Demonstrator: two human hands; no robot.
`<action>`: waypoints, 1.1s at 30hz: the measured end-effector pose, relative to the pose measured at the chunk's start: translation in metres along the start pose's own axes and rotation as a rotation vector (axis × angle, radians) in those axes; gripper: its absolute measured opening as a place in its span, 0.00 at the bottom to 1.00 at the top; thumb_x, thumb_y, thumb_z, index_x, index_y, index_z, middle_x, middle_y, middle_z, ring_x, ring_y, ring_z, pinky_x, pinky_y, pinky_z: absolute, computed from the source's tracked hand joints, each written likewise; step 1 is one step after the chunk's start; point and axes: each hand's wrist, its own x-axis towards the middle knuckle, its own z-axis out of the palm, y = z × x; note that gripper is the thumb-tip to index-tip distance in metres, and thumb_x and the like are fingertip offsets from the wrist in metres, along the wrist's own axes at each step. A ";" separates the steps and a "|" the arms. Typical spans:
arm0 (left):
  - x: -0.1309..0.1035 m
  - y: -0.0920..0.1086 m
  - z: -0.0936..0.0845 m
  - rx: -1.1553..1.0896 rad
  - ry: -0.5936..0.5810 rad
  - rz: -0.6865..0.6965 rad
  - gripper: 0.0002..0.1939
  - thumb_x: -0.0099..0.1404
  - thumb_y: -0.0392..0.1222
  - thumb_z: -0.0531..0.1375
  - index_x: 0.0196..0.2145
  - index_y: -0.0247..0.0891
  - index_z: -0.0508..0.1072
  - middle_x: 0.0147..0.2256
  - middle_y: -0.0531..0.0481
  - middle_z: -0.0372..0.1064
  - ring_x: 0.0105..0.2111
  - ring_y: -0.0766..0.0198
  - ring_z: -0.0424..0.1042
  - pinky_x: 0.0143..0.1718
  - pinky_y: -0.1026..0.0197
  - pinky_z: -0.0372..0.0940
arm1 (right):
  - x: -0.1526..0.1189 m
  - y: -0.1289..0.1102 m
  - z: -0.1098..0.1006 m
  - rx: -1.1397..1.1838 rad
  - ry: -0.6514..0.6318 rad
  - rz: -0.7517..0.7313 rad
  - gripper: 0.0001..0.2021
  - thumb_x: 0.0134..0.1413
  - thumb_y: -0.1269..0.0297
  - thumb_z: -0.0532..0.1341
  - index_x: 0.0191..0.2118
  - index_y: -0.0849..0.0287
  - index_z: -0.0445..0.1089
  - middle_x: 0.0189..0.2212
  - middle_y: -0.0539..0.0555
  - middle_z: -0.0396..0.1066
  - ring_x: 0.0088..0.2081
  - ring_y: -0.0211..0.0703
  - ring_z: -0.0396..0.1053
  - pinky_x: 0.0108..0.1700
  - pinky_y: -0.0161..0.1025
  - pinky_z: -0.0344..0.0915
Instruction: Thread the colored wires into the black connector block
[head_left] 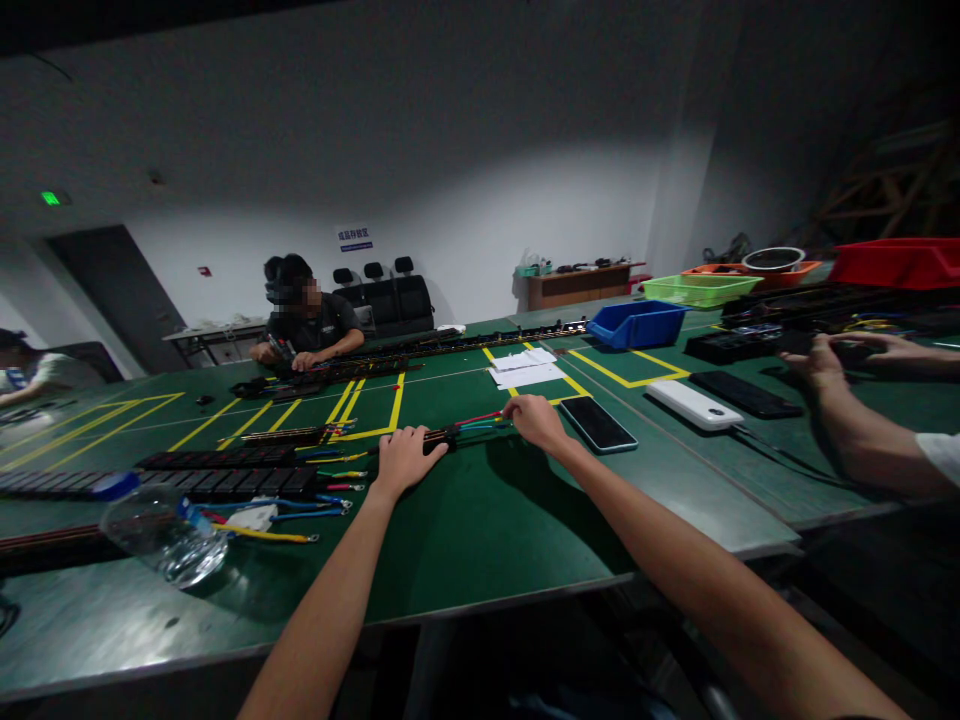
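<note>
My left hand [409, 460] rests on the green tabletop, its fingers closed over the end of a dark bar with copper-coloured strips [439, 436]. From that end, red, green and blue wires [480, 421] run to the right. My right hand [535, 421] pinches the far ends of these wires, and its fingers hide the tips. Left of my left hand lie several long black segmented bars [247, 484] with coloured leads ending in ring terminals [352, 487]. A phone [598, 424] lies just right of my right hand.
A clear water bottle [161, 530] leans at the front left. White papers [526, 367], a blue bin [637, 324] and a white power bank [694, 405] are farther off. A co-worker's hands [829, 365] work at the right; another person [311, 315] sits across the table.
</note>
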 end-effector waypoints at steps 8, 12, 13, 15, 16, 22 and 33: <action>0.000 0.001 -0.002 -0.011 -0.009 -0.002 0.33 0.71 0.69 0.45 0.51 0.41 0.73 0.48 0.41 0.75 0.49 0.48 0.72 0.51 0.47 0.61 | -0.001 0.002 0.007 -0.050 -0.173 -0.045 0.18 0.58 0.77 0.56 0.43 0.56 0.81 0.41 0.56 0.81 0.43 0.45 0.76 0.42 0.33 0.64; 0.000 0.002 -0.003 -0.004 -0.004 -0.007 0.33 0.70 0.69 0.46 0.51 0.41 0.74 0.48 0.40 0.75 0.49 0.47 0.71 0.50 0.47 0.61 | -0.001 0.000 0.003 -0.004 -0.037 -0.032 0.19 0.60 0.76 0.53 0.42 0.58 0.81 0.42 0.57 0.80 0.43 0.44 0.76 0.42 0.34 0.64; 0.000 0.002 -0.003 -0.001 -0.003 -0.008 0.33 0.70 0.69 0.46 0.51 0.41 0.74 0.48 0.40 0.75 0.49 0.46 0.71 0.50 0.47 0.61 | -0.001 0.000 0.002 0.009 -0.007 -0.029 0.19 0.61 0.76 0.52 0.42 0.58 0.81 0.42 0.57 0.80 0.43 0.44 0.76 0.42 0.34 0.64; 0.000 0.001 -0.002 0.000 -0.001 -0.006 0.33 0.70 0.69 0.46 0.51 0.41 0.74 0.48 0.40 0.75 0.49 0.46 0.71 0.50 0.47 0.61 | 0.000 0.000 0.002 0.019 0.014 -0.025 0.19 0.61 0.76 0.52 0.41 0.58 0.81 0.41 0.56 0.80 0.43 0.43 0.75 0.42 0.34 0.64; 0.000 0.001 -0.002 -0.003 -0.002 -0.005 0.33 0.70 0.69 0.46 0.51 0.41 0.74 0.48 0.40 0.75 0.49 0.46 0.71 0.50 0.47 0.61 | 0.000 0.001 0.002 0.015 -0.001 -0.028 0.19 0.61 0.76 0.52 0.41 0.58 0.81 0.41 0.56 0.81 0.43 0.43 0.76 0.41 0.33 0.64; 0.000 0.002 -0.003 -0.019 -0.016 -0.008 0.33 0.70 0.70 0.46 0.52 0.42 0.73 0.49 0.40 0.74 0.49 0.47 0.71 0.52 0.47 0.61 | -0.002 0.001 0.006 -0.032 -0.149 -0.041 0.18 0.59 0.78 0.55 0.42 0.58 0.81 0.40 0.57 0.81 0.42 0.44 0.76 0.41 0.33 0.64; -0.001 0.001 -0.002 0.007 -0.001 -0.004 0.33 0.71 0.69 0.46 0.52 0.41 0.73 0.49 0.40 0.74 0.49 0.48 0.71 0.51 0.48 0.60 | 0.000 0.003 0.008 -0.015 -0.164 -0.046 0.17 0.59 0.77 0.55 0.42 0.58 0.81 0.41 0.56 0.80 0.43 0.44 0.76 0.42 0.34 0.63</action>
